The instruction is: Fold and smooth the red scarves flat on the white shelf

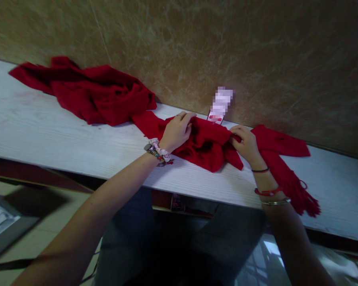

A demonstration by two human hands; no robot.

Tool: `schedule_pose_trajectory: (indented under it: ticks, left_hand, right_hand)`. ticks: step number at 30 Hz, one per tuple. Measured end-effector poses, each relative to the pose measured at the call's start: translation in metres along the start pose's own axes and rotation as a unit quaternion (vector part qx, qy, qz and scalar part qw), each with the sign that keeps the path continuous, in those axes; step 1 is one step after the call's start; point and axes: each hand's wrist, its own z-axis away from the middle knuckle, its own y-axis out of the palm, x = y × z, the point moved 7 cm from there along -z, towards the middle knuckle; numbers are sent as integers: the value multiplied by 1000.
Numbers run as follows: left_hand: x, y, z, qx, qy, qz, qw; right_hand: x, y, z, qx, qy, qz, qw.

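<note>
Two large surfaces fill the frame: a brown marbled wall [256, 47] across the top, and below it a white wood-grain tabletop [47, 131] running left to right. On the tabletop we note one long red scarf [101, 95], heaped at upper left and bunched at centre, with its fringed end [301, 198] lying toward lower right. The left hand [176, 131] sits on the central bunch, fingers curled over a fold and closed on the cloth. The right hand [247, 143] pinches a fold just beside it. We judge the knit soft, light and limp, not slippery. It should hold best where layers are gathered, not by the fringe. A small card tag [220, 104], blurred, stands against the wall behind the hands. Bracelets [158, 153] circle both wrists.
</note>
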Motion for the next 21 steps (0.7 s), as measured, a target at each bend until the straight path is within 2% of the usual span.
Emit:
schedule_pose_trajectory:
  ticks: [21]
  left_hand:
    - [1,1,0,-2,0,-5,1000]
  right_hand:
    - [4,-1,0,-13,-21,10,1000]
